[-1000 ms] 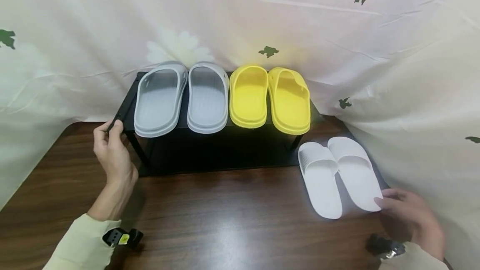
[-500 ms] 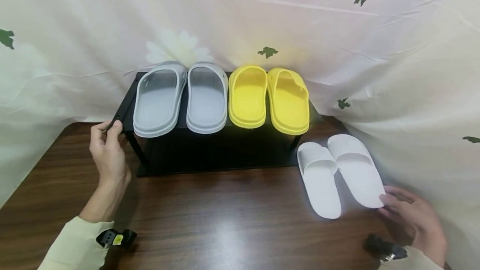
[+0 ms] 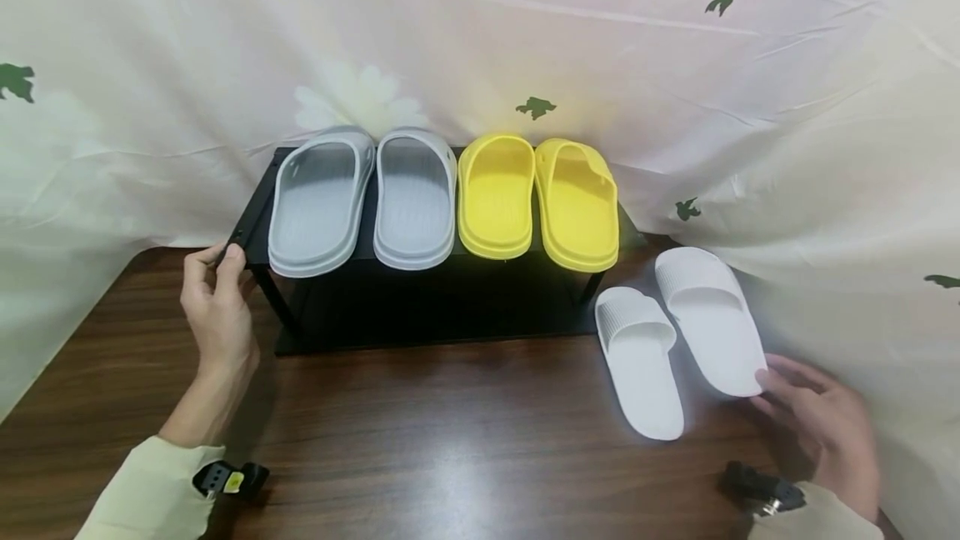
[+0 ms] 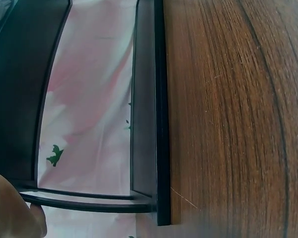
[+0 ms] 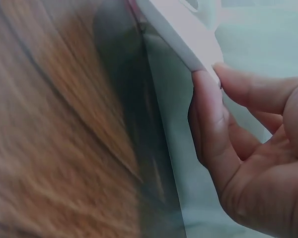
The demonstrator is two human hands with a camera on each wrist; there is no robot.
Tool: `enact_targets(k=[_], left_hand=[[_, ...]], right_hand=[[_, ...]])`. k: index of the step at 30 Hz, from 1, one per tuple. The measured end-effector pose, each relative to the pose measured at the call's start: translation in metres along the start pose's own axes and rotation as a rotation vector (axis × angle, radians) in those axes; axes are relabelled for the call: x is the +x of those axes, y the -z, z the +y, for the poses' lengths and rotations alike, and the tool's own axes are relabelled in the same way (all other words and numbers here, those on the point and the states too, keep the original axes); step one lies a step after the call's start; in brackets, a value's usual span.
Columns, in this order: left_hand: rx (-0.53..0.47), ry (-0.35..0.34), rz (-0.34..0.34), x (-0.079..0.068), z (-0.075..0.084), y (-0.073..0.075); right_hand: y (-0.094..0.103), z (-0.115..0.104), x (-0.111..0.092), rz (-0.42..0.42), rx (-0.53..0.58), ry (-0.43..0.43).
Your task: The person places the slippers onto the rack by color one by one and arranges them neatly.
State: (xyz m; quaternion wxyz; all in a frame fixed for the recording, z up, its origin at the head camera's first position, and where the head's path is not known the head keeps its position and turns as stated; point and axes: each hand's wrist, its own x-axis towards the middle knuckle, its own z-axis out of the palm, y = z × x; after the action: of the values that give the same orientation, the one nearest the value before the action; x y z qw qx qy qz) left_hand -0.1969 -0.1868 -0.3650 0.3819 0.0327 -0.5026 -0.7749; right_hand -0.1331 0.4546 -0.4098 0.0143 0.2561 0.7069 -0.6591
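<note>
While the left hand [image 3: 219, 315] grips the rack [image 3: 420, 311], the right hand [image 3: 823, 417] pinches 1 white, rib-strapped slipper [image 3: 718, 338].

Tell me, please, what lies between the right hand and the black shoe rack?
In the head view, the right white slide, pinched at its heel end by the right hand, then the left white slide, nearer the black shoe rack.

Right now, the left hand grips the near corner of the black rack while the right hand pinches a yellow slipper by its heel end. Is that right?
Not quite: the slipper is white, not yellow. The head view shows the right hand pinching a white slipper by its heel end, while the left hand grips the black rack at its near corner.
</note>
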Motion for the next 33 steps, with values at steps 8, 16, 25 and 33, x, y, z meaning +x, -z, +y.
enact_targets(k=[8,16,25,33], left_hand=[[-0.006,0.021,-0.004,0.001,0.001,0.001],[-0.001,0.029,-0.034,0.002,0.002,0.005],[0.04,0.032,-0.115,0.002,0.003,0.009],[0.035,0.026,-0.13,0.003,0.005,0.011]], right_hand=[[-0.017,-0.006,0.0,-0.022,0.197,0.142],[-0.025,-0.012,-0.002,-0.021,0.251,0.161],[-0.036,-0.016,0.0,-0.026,0.3,0.231],[-0.041,-0.03,0.001,-0.109,0.364,0.294]])
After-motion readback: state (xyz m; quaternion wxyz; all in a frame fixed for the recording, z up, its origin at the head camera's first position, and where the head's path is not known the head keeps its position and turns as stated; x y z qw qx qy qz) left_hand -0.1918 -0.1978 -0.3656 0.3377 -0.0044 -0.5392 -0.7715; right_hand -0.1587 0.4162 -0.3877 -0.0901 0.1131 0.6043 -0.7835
